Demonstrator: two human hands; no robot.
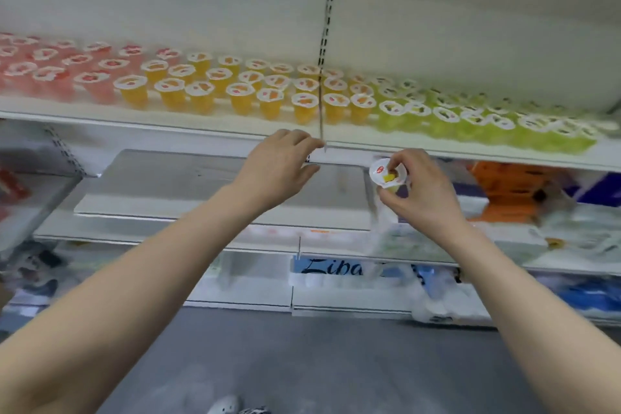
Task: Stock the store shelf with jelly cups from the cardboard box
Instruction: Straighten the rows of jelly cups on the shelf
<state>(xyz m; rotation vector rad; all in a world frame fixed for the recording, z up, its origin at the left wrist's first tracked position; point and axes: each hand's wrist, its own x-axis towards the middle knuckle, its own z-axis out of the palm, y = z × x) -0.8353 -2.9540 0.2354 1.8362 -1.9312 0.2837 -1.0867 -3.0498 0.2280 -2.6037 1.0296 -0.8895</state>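
Observation:
My right hand (421, 193) grips a jelly cup (386, 173) with a white lid and yellow fruit, held just below the front edge of the white shelf (201, 119). My left hand (280, 166) is raised beside it with loosely curled fingers and holds nothing. On the shelf stand rows of jelly cups: red ones (50, 74) at the left, orange ones (242, 91) in the middle, green ones (470, 121) at the right. The cardboard box is not in view.
A slotted upright (327, 20) runs down the white back panel. Below are an empty white shelf (201, 188), orange and white packets (514, 191) at the right and a blue label (332, 267). Grey floor and a shoe (225, 405) lie at the bottom.

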